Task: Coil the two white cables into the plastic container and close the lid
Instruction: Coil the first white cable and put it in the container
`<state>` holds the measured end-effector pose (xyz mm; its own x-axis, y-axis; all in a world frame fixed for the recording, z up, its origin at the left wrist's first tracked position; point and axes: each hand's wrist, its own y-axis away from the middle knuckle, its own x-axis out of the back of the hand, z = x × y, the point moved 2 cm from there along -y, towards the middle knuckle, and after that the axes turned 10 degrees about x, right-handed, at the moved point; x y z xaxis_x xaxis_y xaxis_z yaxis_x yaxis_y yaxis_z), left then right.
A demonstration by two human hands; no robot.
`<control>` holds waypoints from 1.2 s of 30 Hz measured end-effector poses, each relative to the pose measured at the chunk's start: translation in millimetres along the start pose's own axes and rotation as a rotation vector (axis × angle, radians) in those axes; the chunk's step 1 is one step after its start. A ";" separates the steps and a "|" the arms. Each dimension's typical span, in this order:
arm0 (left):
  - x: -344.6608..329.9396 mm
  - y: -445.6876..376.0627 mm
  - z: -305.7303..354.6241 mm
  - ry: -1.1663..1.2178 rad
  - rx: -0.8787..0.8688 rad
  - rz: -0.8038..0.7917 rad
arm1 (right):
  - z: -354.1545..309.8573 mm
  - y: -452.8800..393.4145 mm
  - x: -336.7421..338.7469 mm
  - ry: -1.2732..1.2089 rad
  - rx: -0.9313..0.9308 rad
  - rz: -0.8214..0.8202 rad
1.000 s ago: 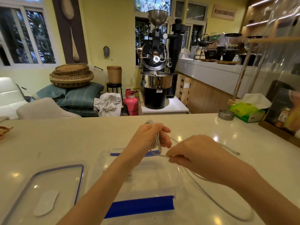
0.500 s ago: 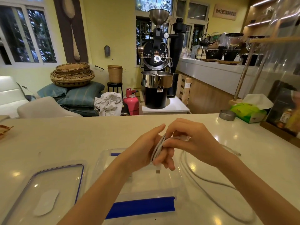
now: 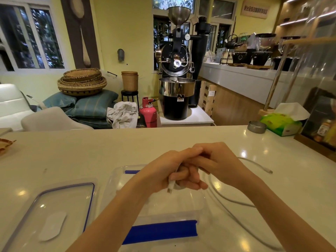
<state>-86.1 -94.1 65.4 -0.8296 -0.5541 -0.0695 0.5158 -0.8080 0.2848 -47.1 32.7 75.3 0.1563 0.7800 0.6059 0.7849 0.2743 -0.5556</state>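
My left hand (image 3: 163, 171) grips a small coil of white cable (image 3: 171, 186), whose plug end sticks out below the fingers. My right hand (image 3: 218, 164) wraps over the left hand's fingers and also holds this cable. Both hands hover above the clear plastic container (image 3: 158, 211) with blue clips, which stands open on the counter. The cable's loose part (image 3: 227, 200) trails to the right of the container across the counter, and a cable end with a plug (image 3: 261, 167) lies further right. The clear lid (image 3: 52, 211) with a blue seal lies flat at the left of the container.
A small metal dish (image 3: 256, 126) and a green tissue box (image 3: 281, 124) stand at the counter's far right, with a wooden rack (image 3: 316, 142) beside them. A woven item (image 3: 5, 144) sits at the left edge. A coffee roaster stands beyond the counter.
My right hand has come from the loose cable up to my left hand and now overlaps its fingers. More cable is wound into the coil, and the loop on the counter is shorter.
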 end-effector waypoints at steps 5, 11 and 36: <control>5.6 0.4 5.9 -0.204 -0.194 0.434 | 2.4 -2.1 5.3 0.084 0.084 0.128; 19.4 7.0 7.0 -0.434 -0.278 0.475 | 9.5 -9.5 17.3 0.030 -0.025 0.230; 32.6 -1.3 -2.8 -0.589 -0.163 0.723 | -2.9 -18.0 17.0 -0.127 -0.218 -0.080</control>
<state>-113.2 -111.7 60.0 -0.2490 -0.7768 0.5784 0.9337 -0.3512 -0.0697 -56.8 39.4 97.2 0.0230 0.8287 0.5592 0.9044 0.2212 -0.3649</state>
